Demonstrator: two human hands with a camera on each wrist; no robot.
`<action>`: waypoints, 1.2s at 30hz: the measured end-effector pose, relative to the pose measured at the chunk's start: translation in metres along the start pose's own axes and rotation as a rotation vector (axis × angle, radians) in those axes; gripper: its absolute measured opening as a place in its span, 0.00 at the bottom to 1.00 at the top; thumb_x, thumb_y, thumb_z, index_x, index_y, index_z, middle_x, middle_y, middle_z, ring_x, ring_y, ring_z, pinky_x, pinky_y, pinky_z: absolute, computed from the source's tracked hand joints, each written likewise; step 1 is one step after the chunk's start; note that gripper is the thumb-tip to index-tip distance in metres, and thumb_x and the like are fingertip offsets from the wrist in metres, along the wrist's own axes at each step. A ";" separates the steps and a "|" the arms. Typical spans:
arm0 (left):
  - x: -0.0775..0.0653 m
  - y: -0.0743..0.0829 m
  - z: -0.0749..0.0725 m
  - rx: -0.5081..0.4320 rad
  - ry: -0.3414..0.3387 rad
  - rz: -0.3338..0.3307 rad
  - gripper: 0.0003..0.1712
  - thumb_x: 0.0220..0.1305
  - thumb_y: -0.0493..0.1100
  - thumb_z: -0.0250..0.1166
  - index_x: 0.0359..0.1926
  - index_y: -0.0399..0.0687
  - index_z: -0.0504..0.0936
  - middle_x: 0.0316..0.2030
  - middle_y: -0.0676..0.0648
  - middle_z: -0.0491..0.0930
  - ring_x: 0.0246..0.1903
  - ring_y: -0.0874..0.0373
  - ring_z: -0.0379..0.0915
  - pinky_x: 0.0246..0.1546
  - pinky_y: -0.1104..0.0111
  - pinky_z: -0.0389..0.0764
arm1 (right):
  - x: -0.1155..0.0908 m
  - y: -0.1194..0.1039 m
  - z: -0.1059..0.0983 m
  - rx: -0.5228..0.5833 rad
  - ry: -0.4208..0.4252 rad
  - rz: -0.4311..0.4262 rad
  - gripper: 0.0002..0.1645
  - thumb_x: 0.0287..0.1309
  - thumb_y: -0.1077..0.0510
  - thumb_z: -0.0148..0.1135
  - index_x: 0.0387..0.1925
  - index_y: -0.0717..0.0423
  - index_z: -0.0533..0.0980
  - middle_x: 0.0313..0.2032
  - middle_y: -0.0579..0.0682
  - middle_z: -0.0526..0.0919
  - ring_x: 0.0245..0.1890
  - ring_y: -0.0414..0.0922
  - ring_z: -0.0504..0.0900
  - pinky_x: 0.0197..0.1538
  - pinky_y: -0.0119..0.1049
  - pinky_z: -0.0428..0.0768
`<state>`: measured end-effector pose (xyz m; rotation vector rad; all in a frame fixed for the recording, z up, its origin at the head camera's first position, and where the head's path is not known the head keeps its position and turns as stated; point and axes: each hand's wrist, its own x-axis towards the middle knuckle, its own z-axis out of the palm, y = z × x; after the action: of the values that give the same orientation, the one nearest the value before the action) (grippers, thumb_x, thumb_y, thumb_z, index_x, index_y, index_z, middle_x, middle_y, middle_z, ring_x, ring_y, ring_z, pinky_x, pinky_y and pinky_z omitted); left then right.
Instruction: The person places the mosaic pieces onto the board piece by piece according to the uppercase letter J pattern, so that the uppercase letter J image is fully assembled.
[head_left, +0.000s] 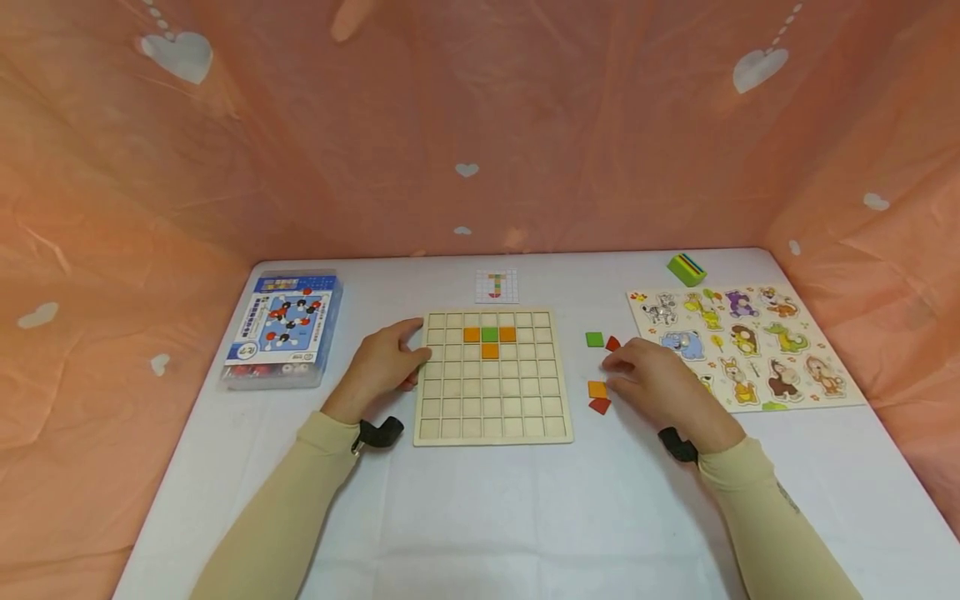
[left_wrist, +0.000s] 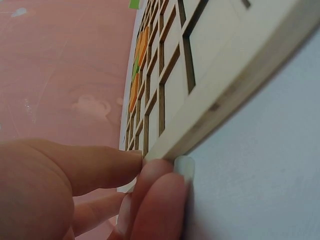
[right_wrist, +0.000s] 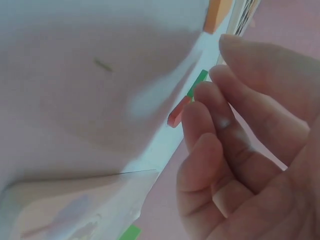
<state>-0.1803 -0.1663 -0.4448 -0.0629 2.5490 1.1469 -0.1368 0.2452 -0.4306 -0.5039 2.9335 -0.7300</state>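
A pale wooden grid board [head_left: 491,408] lies on the table. Several orange tiles [head_left: 490,351] and one green tile [head_left: 490,334] sit in its upper cells, forming a small T. My left hand [head_left: 382,362] grips the board's left edge, thumb at the rim and fingers curled against the side. Right of the board, my right hand [head_left: 660,383] hovers with loosely bent fingers and nothing between them. Near its fingertips lie a loose orange square [head_left: 597,389] and a red rounded piece [head_left: 599,406]. Farther back are a green square [head_left: 594,339] and another red piece [head_left: 612,343].
A small pattern card [head_left: 497,287] lies behind the board. To the left stands a clear plastic box [head_left: 281,329] with a molecule picture. An animal puzzle board [head_left: 750,348] lies at the right, partly behind my right hand, with a green block [head_left: 686,269] behind it.
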 end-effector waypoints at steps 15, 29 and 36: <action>-0.001 0.001 0.000 -0.008 -0.002 -0.002 0.39 0.77 0.46 0.67 0.83 0.52 0.65 0.30 0.46 0.82 0.22 0.58 0.79 0.26 0.69 0.83 | 0.045 0.006 -0.011 -0.013 -0.015 0.091 0.16 0.70 0.61 0.69 0.56 0.61 0.86 0.50 0.58 0.86 0.48 0.54 0.82 0.56 0.53 0.84; 0.000 0.003 0.001 -0.011 -0.002 -0.003 0.39 0.77 0.47 0.68 0.83 0.52 0.65 0.28 0.46 0.82 0.21 0.58 0.79 0.26 0.68 0.83 | 0.054 0.007 -0.006 -0.037 -0.043 0.065 0.12 0.69 0.61 0.70 0.50 0.61 0.87 0.46 0.56 0.86 0.44 0.52 0.81 0.52 0.50 0.81; -0.001 0.003 -0.001 -0.001 -0.001 -0.014 0.39 0.77 0.47 0.67 0.83 0.51 0.65 0.28 0.46 0.82 0.21 0.58 0.79 0.26 0.68 0.82 | 0.064 -0.020 0.003 0.012 -0.044 0.067 0.12 0.69 0.59 0.68 0.50 0.59 0.87 0.46 0.53 0.86 0.43 0.51 0.81 0.51 0.45 0.80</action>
<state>-0.1799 -0.1652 -0.4421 -0.0804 2.5433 1.1423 -0.1904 0.2055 -0.4236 -0.4132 2.8880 -0.7187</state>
